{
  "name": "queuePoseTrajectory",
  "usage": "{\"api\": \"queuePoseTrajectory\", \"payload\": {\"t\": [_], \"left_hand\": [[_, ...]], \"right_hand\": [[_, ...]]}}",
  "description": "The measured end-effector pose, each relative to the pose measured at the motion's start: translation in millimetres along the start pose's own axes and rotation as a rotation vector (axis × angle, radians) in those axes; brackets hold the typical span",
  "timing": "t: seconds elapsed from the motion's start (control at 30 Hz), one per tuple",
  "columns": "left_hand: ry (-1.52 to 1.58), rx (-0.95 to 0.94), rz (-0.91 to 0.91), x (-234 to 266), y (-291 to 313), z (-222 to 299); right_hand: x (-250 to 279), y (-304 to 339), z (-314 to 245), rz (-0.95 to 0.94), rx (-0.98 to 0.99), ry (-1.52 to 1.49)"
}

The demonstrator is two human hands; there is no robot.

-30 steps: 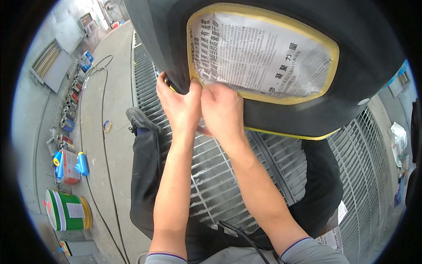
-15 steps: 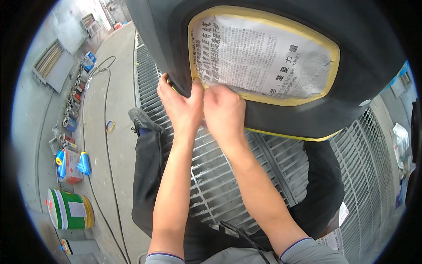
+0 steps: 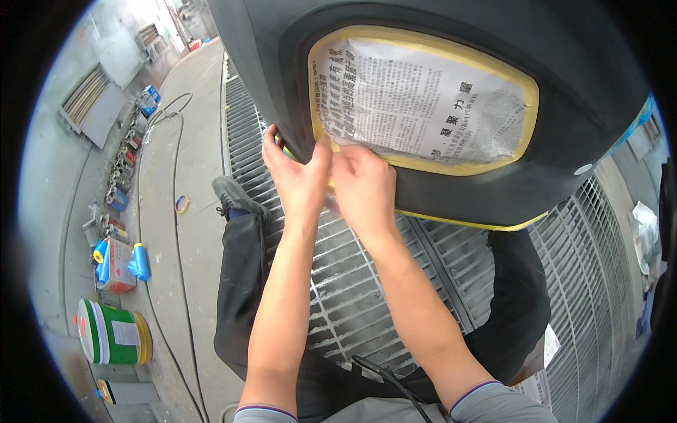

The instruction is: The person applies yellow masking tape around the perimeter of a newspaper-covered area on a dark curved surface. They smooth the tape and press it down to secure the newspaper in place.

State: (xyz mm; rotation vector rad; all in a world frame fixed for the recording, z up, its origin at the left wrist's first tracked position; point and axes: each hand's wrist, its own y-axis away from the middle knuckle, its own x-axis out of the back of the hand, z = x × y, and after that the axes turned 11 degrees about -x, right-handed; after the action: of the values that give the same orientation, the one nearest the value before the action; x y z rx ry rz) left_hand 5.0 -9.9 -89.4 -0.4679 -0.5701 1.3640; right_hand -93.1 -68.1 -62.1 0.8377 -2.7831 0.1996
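A dark moulded panel, apparently a car bumper, rises in front of me. Its rounded recess is covered by printed newspaper, bordered all round with yellow masking tape. My left hand is curled round the panel's near left edge, thumb at the front by the recess's lower left corner and fingers partly hidden behind. Right beside it, my right hand is closed in a pinch at that corner. A bit of yellow tape shows between the hands; its far end is hidden.
Metal floor grating lies beneath my legs. On the left stand a green and white bucket, a white-and-red box, blue film rolls and several cans. A tape roll and a hose lie on the concrete.
The panel and surroundings sit slightly lower in view. Both hands stay at the recess's lower left corner, the right one turned a little, with more yellow tape showing between them.
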Motion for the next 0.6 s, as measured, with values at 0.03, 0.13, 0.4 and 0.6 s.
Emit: {"api": "queuePoseTrajectory", "payload": {"t": [0.03, 0.13, 0.4, 0.6], "left_hand": [[0.0, 0.009, 0.007, 0, 0, -1], [-0.032, 0.066, 0.038, -1, 3, -1], [0.082, 0.165, 0.085, -15, 10, -5], [0.19, 0.15, 0.069, -14, 15, -6]], "right_hand": [[-2, 1, 2, 0.016, 0.037, -0.051], [-7, 4, 12, 0.072, 0.127, -0.147], [2, 4, 31, 0.049, 0.157, -0.276], [41, 2, 32, -0.209, 0.109, -0.098]]}}
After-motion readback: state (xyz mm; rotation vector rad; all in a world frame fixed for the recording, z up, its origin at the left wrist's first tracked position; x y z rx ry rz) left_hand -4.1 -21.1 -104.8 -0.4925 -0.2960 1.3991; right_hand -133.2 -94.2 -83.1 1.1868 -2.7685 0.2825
